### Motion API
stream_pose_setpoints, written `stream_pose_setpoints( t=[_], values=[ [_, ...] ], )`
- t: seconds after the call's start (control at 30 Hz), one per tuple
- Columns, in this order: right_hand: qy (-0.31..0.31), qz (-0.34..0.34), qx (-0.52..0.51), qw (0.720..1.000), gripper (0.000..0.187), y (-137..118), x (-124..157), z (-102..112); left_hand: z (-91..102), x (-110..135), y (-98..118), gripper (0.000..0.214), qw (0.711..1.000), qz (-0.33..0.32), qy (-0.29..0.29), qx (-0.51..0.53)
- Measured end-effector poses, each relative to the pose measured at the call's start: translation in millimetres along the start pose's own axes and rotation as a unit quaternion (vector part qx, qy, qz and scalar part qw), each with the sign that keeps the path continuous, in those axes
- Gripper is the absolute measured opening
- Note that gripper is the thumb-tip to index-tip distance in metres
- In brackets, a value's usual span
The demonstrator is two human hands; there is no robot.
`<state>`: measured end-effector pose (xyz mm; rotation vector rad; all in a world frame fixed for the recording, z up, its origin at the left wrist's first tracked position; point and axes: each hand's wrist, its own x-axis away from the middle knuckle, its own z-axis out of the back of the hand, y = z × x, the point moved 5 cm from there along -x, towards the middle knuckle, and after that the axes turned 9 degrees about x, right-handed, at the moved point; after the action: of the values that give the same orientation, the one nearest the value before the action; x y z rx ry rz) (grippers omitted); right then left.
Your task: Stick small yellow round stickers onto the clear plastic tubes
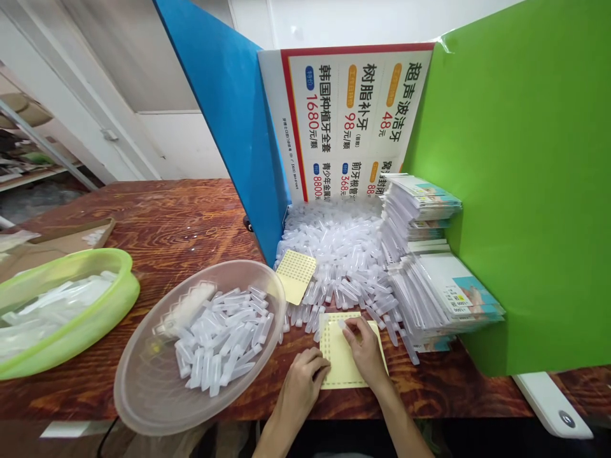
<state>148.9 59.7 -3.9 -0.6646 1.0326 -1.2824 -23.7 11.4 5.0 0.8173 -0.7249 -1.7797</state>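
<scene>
A yellow sheet with rows of small dots along its edges (341, 366) lies on the table before me, below the heap of small translucent plastic tubes (329, 248). My left hand (303, 376) is at the sheet's left edge with its fingers curled and pressed together; what they hold, if anything, is hidden. Over the sheet's upper part, my right hand (363, 348) has thumb and index finger closed at a small whitish piece, too small to name. A second yellow dotted sheet (296, 275) rests on the left side of the heap.
Left of my hands stands a translucent oval basin (138, 356) with more tubes, and beyond it a lime-green basin (109, 305) with white items. Stacked printed packets (443, 292) lean near a green panel (525, 191). A blue panel (229, 114) and a printed board (353, 114) enclose the heap.
</scene>
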Motion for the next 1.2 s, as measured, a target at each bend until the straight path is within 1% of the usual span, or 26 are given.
stream_pose_setpoints(
  t=[0.13,0.3,0.47,0.67,0.93,1.03,1.2],
  values=[
    [-0.006,-0.002,0.002,1.000,0.016,1.2,0.0,-0.9,-1.2,-2.2,0.3,0.021,1.000,0.018,-0.023,0.004],
    [-0.016,-0.001,0.012,1.000,0.014,2.1,0.0,-1.9,-3.5,-1.9,1.1,0.020,0.998,0.025,-0.054,-0.007],
    [-0.018,0.003,0.016,1.000,0.013,1.6,-0.1,-2.5,-3.9,0.3,-1.4,0.014,0.998,0.021,-0.051,0.011],
    [-0.018,0.012,0.021,1.000,0.011,3.0,-0.1,-3.5,-6.1,1.1,-1.7,0.019,0.999,0.002,-0.051,0.001],
    [-0.024,0.004,0.017,1.000,0.010,2.7,0.6,-3.3,-8.7,2.4,-5.9,0.015,0.997,0.037,-0.060,0.021],
    [-0.022,0.004,0.015,1.000,0.009,2.7,0.9,-3.1,-8.8,1.8,-3.9,0.018,0.997,0.039,-0.071,0.015],
    [-0.027,0.008,0.007,1.000,0.007,3.0,0.9,-4.0,-8.6,-4.7,0.7,0.014,0.994,0.072,-0.078,-0.014]
  ],
)
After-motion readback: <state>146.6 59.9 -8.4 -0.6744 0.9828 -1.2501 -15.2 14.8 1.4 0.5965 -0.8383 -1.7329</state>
